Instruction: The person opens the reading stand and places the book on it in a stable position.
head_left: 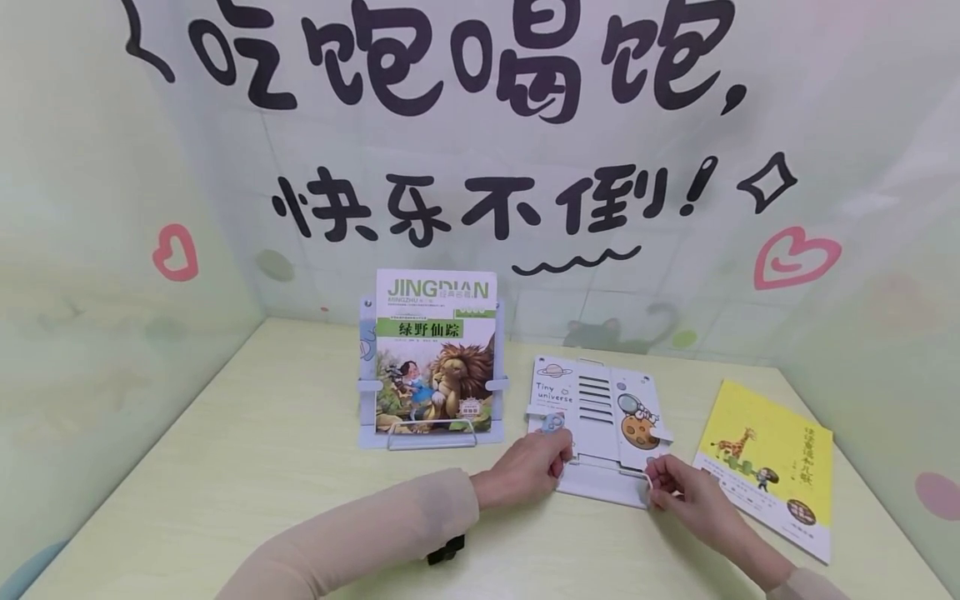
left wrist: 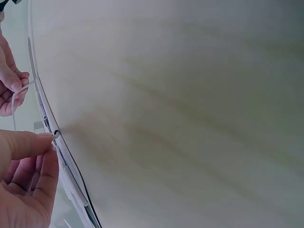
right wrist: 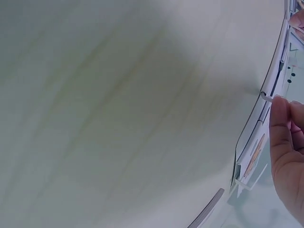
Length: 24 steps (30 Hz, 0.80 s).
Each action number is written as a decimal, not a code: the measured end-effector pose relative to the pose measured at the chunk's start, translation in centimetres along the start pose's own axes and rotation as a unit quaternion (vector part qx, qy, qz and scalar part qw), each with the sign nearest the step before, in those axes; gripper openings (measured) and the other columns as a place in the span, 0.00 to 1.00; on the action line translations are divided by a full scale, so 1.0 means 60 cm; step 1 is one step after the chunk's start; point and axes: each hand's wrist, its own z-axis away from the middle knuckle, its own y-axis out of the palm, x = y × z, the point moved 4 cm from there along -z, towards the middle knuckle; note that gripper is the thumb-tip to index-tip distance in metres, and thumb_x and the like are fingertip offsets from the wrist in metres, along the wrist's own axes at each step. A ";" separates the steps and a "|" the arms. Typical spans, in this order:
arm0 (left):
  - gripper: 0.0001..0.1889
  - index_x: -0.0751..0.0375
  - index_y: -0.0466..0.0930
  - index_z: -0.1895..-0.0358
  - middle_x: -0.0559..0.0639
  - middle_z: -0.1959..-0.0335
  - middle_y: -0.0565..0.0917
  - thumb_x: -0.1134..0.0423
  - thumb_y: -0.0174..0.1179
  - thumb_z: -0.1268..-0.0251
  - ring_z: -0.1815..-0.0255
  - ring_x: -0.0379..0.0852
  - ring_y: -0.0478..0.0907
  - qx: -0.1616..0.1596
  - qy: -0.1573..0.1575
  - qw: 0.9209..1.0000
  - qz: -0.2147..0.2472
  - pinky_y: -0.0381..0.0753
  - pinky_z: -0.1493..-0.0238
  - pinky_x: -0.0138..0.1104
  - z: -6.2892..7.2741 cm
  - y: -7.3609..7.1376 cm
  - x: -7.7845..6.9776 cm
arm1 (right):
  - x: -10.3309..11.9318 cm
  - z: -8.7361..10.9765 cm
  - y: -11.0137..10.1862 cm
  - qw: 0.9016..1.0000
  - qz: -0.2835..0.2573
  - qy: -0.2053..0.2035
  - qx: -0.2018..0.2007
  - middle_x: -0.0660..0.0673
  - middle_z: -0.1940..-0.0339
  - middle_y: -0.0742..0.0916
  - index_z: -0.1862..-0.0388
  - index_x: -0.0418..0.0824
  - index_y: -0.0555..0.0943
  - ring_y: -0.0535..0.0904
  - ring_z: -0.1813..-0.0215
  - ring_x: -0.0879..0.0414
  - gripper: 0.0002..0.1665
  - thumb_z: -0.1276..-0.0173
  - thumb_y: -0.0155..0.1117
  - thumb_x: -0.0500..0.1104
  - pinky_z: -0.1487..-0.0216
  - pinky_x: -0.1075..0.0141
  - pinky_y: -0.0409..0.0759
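A white folding book stand (head_left: pixel 596 485) printed "Tiny universe" lies low on the table, with slots down its middle and a wire bracket (left wrist: pixel 14 107) at its front. My left hand (head_left: pixel 528 468) pinches the bracket's left side between thumb and fingertips. On the opposite side, my right hand (head_left: pixel 697 504) pinches the wire at the stand's front right corner. Both wrist views show the wire's bent ends meeting the stand's edge beside the fingertips. Small side clips stick out from the panel.
Behind and to the left, a second stand (head_left: pixel 367 429) holds up a picture book (head_left: pixel 435 358) with a lion cover. A yellow book (head_left: pixel 772 467) lies flat at the right. A small black object (head_left: pixel 447 550) sits under the left forearm. Printed walls enclose the table (head_left: pixel 247 467).
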 end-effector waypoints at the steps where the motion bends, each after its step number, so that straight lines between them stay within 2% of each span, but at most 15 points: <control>1: 0.15 0.55 0.71 0.69 0.37 0.79 0.71 0.80 0.60 0.54 0.74 0.32 0.66 -0.004 0.010 1.000 -0.006 0.66 0.71 0.21 0.001 0.000 -0.002 | 0.001 0.002 0.000 1.000 0.005 -0.017 -0.005 0.48 0.72 0.82 0.64 0.34 0.76 0.75 0.69 0.70 0.10 0.44 0.65 0.28 0.70 0.72 0.79; 6: 0.14 0.55 0.70 0.70 0.38 0.81 0.69 0.79 0.57 0.51 0.77 0.33 0.65 -0.025 0.055 0.997 -0.045 0.62 0.75 0.20 0.003 0.001 -0.007 | 0.005 0.008 0.001 0.997 0.017 -0.076 -0.025 0.48 0.73 0.83 0.66 0.35 0.75 0.76 0.68 0.72 0.11 0.46 0.65 0.25 0.72 0.72 0.80; 9: 0.13 0.55 0.70 0.70 0.37 0.80 0.68 0.79 0.57 0.50 0.77 0.33 0.65 -0.019 0.055 0.997 -0.050 0.63 0.75 0.20 0.004 0.002 -0.006 | 0.006 0.009 0.002 0.995 0.020 -0.090 -0.025 0.48 0.74 0.83 0.66 0.35 0.75 0.76 0.68 0.72 0.12 0.47 0.65 0.25 0.72 0.72 0.80; 12: 0.13 0.55 0.71 0.68 0.37 0.79 0.71 0.78 0.59 0.50 0.75 0.32 0.66 0.014 0.032 0.999 -0.020 0.66 0.72 0.20 0.001 -0.001 0.000 | 0.007 0.003 -0.004 0.997 0.017 -0.073 -0.010 0.49 0.73 0.82 0.64 0.34 0.76 0.75 0.68 0.72 0.11 0.46 0.66 0.27 0.71 0.72 0.80; 14: 0.12 0.57 0.73 0.65 0.38 0.78 0.74 0.75 0.63 0.49 0.75 0.31 0.69 0.043 -0.004 0.998 0.040 0.69 0.70 0.21 -0.004 -0.004 0.009 | 0.004 -0.004 -0.012 0.999 -0.012 -0.040 0.003 0.47 0.71 0.83 0.61 0.30 0.76 0.76 0.68 0.70 0.11 0.44 0.65 0.28 0.70 0.72 0.80; 16: 0.12 0.59 0.75 0.62 0.39 0.77 0.78 0.71 0.67 0.49 0.75 0.31 0.72 0.057 -0.049 0.991 0.115 0.72 0.68 0.22 -0.011 -0.010 0.019 | -0.004 -0.012 -0.025 0.998 -0.060 0.015 0.006 0.43 0.68 0.83 0.56 0.25 0.75 0.78 0.68 0.67 0.14 0.40 0.62 0.29 0.67 0.71 0.81; 18: 0.15 0.62 0.76 0.60 0.42 0.76 0.80 0.67 0.70 0.50 0.76 0.32 0.74 0.040 -0.093 0.978 0.184 0.75 0.69 0.23 -0.021 -0.020 0.031 | -0.013 -0.018 -0.044 0.992 -0.110 0.064 -0.016 0.41 0.66 0.83 0.51 0.21 0.72 0.80 0.67 0.65 0.17 0.37 0.59 0.29 0.64 0.70 0.82; 20: 0.16 0.65 0.76 0.58 0.46 0.74 0.81 0.65 0.70 0.49 0.76 0.35 0.75 -0.002 -0.125 0.965 0.232 0.76 0.71 0.25 -0.030 -0.036 0.041 | -0.024 -0.023 -0.064 0.983 -0.144 0.107 -0.049 0.43 0.66 0.83 0.48 0.19 0.69 0.81 0.66 0.64 0.18 0.34 0.55 0.29 0.62 0.69 0.83; 24: 0.13 0.65 0.76 0.57 0.47 0.72 0.81 0.65 0.65 0.43 0.74 0.36 0.74 -0.095 -0.165 0.952 0.238 0.73 0.72 0.26 -0.050 -0.063 0.052 | -0.042 -0.032 -0.090 0.972 -0.150 0.153 -0.099 0.48 0.66 0.83 0.45 0.19 0.67 0.80 0.66 0.66 0.19 0.30 0.52 0.32 0.61 0.69 0.83</control>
